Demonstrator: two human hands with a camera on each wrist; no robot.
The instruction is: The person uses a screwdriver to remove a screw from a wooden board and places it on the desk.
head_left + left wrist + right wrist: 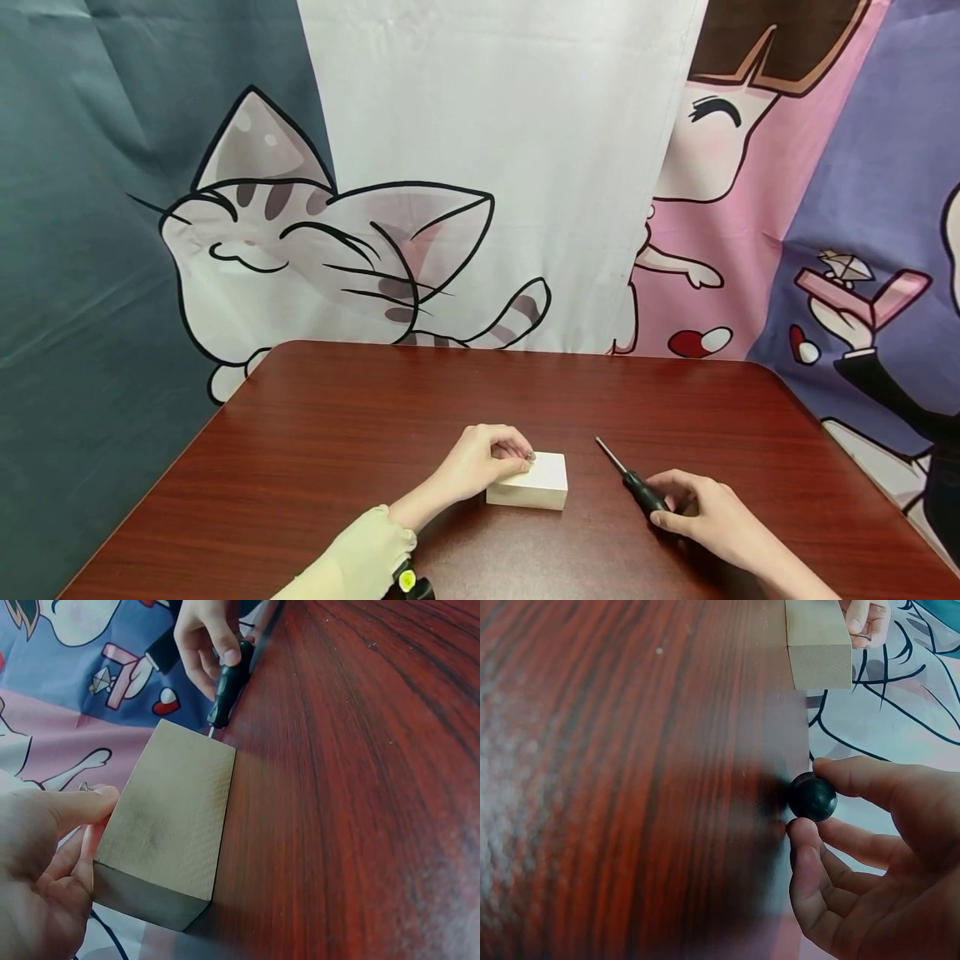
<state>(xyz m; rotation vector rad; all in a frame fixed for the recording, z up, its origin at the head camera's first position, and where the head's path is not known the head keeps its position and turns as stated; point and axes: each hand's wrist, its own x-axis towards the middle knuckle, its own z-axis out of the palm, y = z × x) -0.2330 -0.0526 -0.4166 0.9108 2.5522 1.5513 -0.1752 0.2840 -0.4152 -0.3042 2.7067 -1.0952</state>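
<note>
A pale rectangular wooden block [527,497] lies on the table. My left hand [480,462] is at the left end of its top face, thumb and fingers pinching a small metal screw [531,456]. The screw's head [85,787] pokes out above the thumb in the left wrist view; the rest of it is hidden. To the right of the block, my right hand [708,512] holds the black handle of a screwdriver [643,495]. Its thin shaft points away and to the left. From the right wrist view only the rounded handle end [814,797] shows, between thumb and fingers.
The reddish-brown wooden table [360,400] has rounded far corners. Right behind its far edge hangs a cloth backdrop [495,125] with a cartoon cat and figures. A black wrist device [408,581] is strapped at the left sleeve.
</note>
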